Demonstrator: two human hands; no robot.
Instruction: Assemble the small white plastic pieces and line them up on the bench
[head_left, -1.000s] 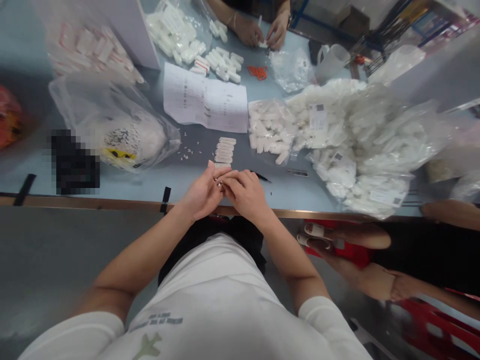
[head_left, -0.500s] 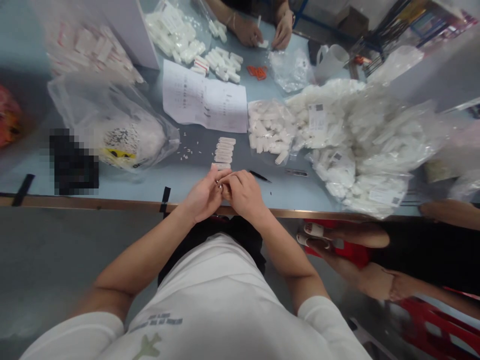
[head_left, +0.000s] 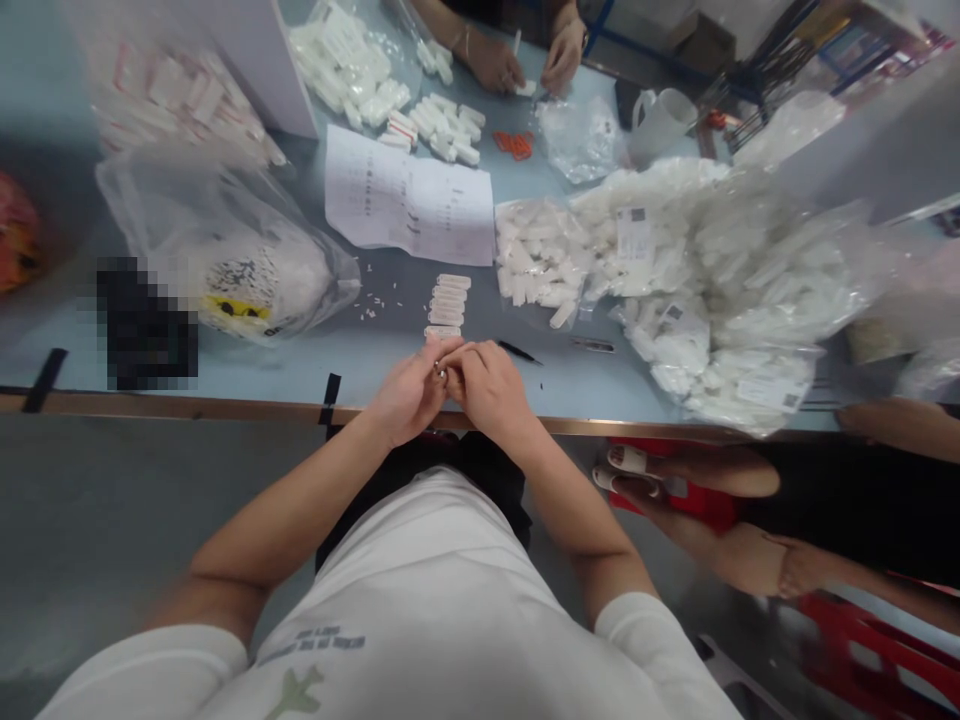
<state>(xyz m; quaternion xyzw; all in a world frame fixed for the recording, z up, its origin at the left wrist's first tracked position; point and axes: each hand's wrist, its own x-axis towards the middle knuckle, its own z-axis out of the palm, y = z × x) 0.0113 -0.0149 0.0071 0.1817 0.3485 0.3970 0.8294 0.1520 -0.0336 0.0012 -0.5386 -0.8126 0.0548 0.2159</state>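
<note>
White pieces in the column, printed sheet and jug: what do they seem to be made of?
White pieces: probably moulded plastic, fairly smooth, judging by their repeated rounded outlines.
Printed sheet: matt paper, shown by its creases and wavy edge.
Jug: likely translucent plastic, from its milky, softly shiny wall; frosted glass remains possible.

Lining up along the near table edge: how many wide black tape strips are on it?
2: one strip at the far left, the second strip nearer the left hand. The forearms may hide more.
</note>
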